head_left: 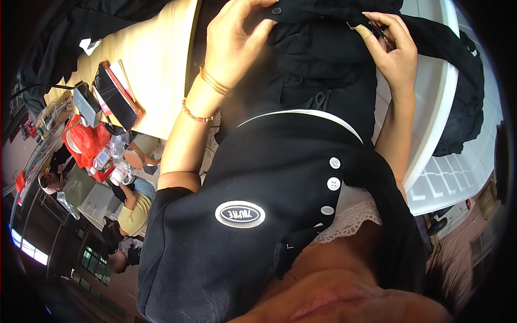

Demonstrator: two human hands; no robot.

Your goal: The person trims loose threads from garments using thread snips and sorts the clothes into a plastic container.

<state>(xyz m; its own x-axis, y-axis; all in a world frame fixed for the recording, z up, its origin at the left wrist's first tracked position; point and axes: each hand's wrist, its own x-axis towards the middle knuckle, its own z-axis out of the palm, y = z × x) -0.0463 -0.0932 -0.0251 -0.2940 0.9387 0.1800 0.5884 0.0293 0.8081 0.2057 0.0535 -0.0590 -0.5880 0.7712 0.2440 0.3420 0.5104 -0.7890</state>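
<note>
A black garment (323,48) with a dark button lies across my lap at the top centre. My left hand (234,40), with gold bangles and a beaded bracelet on the wrist, holds its edge near the button, thumb and fingers on the cloth. On the other side, my right hand (396,51) is closed round a small dark metal tool (383,36), which looks like thread snips, beside the cloth. A thin pointed tip sticks out past the thumb. The top edge of the view cuts off part of my left fingers.
A wooden table (161,59) on the left bears a phone (117,99) and dark cloth. Near it are a red bag (86,141) and bottles. A white plastic basket (431,134) stands at the right, black cloth over its rim. Other people sit at the lower left.
</note>
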